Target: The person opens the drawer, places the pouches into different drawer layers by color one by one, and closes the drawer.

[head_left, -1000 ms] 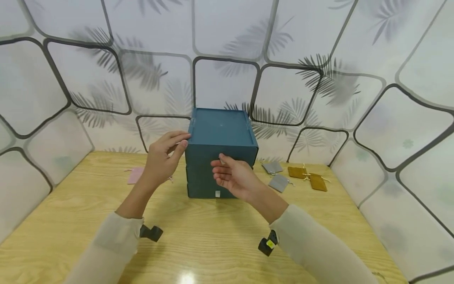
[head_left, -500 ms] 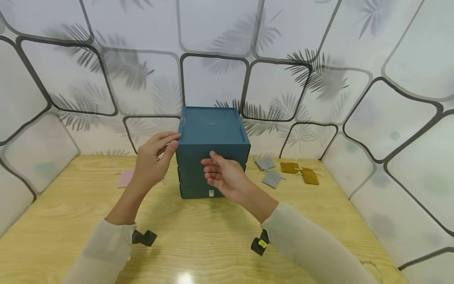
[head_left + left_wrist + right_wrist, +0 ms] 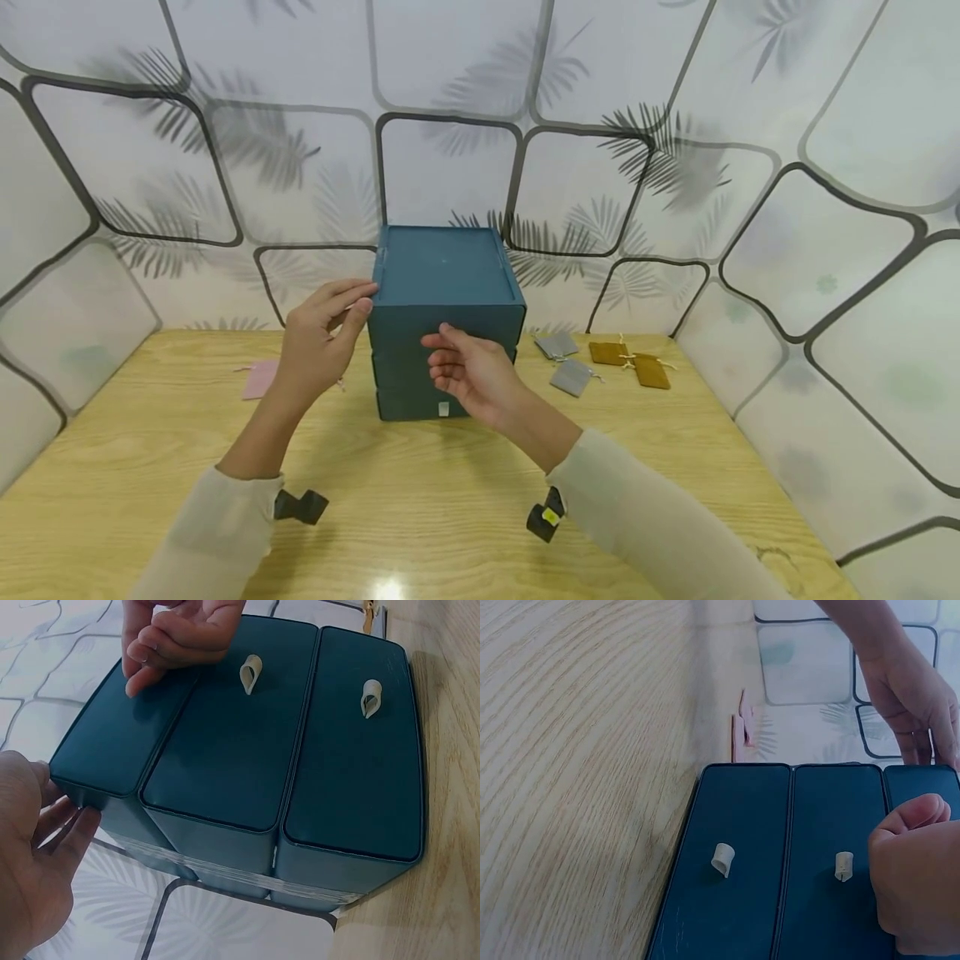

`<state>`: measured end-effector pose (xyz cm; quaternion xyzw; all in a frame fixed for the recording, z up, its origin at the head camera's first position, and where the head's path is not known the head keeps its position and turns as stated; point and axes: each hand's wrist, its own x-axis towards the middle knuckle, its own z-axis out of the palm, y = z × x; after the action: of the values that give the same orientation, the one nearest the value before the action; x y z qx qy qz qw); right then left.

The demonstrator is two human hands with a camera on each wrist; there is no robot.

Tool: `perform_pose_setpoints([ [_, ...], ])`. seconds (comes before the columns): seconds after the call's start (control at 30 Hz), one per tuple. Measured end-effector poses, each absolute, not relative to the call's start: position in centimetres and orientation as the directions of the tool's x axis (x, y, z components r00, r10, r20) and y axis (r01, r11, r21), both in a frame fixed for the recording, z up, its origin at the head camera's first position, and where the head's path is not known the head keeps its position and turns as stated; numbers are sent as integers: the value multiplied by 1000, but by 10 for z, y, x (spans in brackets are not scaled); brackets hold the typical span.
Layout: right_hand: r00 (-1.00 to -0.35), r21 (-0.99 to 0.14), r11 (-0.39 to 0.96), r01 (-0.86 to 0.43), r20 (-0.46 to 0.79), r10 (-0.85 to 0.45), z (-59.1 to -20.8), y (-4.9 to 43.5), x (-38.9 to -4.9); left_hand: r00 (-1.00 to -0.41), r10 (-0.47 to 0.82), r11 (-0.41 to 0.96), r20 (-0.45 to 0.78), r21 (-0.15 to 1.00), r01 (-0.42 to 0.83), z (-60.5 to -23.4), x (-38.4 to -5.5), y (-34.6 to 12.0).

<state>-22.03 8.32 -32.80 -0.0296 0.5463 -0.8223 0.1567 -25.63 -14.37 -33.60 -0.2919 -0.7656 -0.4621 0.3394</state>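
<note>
A dark teal drawer box (image 3: 446, 267) with three stacked drawers stands on the table. All three fronts sit level, and the left wrist view shows pale pull tabs (image 3: 250, 673) on the middle and bottom drawers. My left hand (image 3: 322, 342) rests its nearly straight fingers at the box's upper left corner; in the left wrist view the fingers (image 3: 79, 832) lie along the side of the top drawer. My right hand (image 3: 480, 375) is at the top drawer's front, pinching its pull tab between thumb and bent fingers. That tab is mostly hidden by the hand.
A pink pouch (image 3: 260, 379) lies left of the box, partly behind my left arm. To the right are two grey drawstring pouches (image 3: 572, 377) and two mustard ones (image 3: 651, 372). Patterned white walls (image 3: 450, 67) enclose the wooden table (image 3: 420, 517).
The head view has turned slightly right, so everything sits further left in it. Both hands keep their places on the box, and the drawers show no movement.
</note>
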Motion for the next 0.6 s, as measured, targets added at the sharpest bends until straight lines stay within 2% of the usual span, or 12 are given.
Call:
perform_pose_setpoints([
  [0.27,-947,-900,-389,198,-72,-314,-332,86,-223,-607,120,370,786,532,762,-335,-255,-142],
  [0.6,-938,-891,-396,224,-87,-335,-333,88,-228,-600,109,352,792,534,769,-335,-254,-141],
])
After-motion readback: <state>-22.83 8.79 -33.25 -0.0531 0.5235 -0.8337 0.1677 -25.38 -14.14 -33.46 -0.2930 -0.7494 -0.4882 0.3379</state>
